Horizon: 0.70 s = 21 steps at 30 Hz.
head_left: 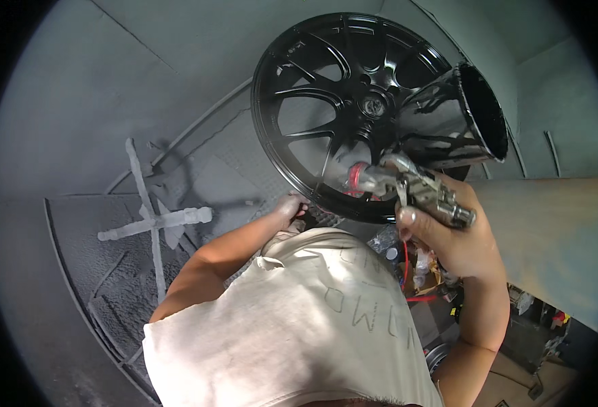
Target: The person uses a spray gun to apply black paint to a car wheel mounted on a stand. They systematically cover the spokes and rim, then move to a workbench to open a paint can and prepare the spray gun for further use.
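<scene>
A glossy black multi-spoke car wheel rim [289, 146] is held up in front of me, its face toward me. My right hand [458, 234] is wrapped round a metal spray gun [434, 197], thumb on its near side. A dark, paint-streaked open cup [441, 125] sits on the gun and hides part of the wheel. The gun's red-ringed nozzle [358, 176] points left across the lower spokes, with a faint mist at its tip. My left hand [291, 207] is curled by the wheel's lower left edge; what its fingers hold, if anything, is hidden.
A paint-crusted cross-shaped stand [151, 220] is at left, before a dark rough panel [119, 271]. Grey walls [95, 88] surround the wheel. At lower right lie a red hose [406, 264], cluttered bottles [421, 264] and a large pale board [550, 237].
</scene>
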### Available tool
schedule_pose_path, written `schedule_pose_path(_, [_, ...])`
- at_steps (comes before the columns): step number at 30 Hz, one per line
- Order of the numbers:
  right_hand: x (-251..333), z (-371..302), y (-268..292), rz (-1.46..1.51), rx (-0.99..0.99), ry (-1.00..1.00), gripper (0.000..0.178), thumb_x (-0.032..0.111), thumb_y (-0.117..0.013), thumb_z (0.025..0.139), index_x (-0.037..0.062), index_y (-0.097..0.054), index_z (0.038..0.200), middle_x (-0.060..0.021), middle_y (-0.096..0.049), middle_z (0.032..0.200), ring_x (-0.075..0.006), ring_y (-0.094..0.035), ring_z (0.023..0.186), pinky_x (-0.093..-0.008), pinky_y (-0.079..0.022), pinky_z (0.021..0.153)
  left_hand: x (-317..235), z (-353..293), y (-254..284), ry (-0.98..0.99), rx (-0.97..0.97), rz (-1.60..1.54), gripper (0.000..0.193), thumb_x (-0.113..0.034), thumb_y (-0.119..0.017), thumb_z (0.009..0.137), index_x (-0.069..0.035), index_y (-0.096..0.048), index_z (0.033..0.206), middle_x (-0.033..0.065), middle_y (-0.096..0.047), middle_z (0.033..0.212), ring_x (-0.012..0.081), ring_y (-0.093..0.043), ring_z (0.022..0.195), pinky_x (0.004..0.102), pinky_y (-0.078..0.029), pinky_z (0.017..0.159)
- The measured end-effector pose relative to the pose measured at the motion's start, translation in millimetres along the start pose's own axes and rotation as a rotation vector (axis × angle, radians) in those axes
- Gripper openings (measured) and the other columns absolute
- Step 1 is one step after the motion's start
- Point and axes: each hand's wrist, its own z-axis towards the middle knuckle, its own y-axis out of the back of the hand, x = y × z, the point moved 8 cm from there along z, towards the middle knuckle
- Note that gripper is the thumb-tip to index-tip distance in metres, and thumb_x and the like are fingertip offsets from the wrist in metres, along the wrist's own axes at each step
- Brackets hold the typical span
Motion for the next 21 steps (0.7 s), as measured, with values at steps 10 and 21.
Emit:
schedule_pose_path(10, [-16.7,25.7,55.6,-0.296,-0.357,-0.035,0.048,0.004,-0.067,0.091,0.0021,-0.057,0.138,-0.001,-0.063,0.079,-0.009,-0.058,0.068,-0.0252,-0.047,0.06,-61.7,27.5,51.9,-0.22,-0.113,0.009,0.016,-0.023,-0.049,0.102,-0.013,-0.058,0.094,-0.0022,-0.053,0.078,0.0093,-0.049,0.067,0.0295,-0.044,0.061])
schedule_pose_path(21, [0.7,17.9,-16.2,0.035,-0.032,0.02,0.046,0.011,-0.072,0.091,-0.0068,-0.059,0.13,-0.0034,-0.065,0.085,-0.0092,-0.061,0.07,-0.0261,-0.052,0.066,-45.2,3.2,27.7,-0.181,-0.032,0.08,0.021,-0.021,-0.045,0.106,-0.013,-0.057,0.091,-0.003,-0.053,0.074,0.0087,-0.047,0.06,0.0257,-0.041,0.055])
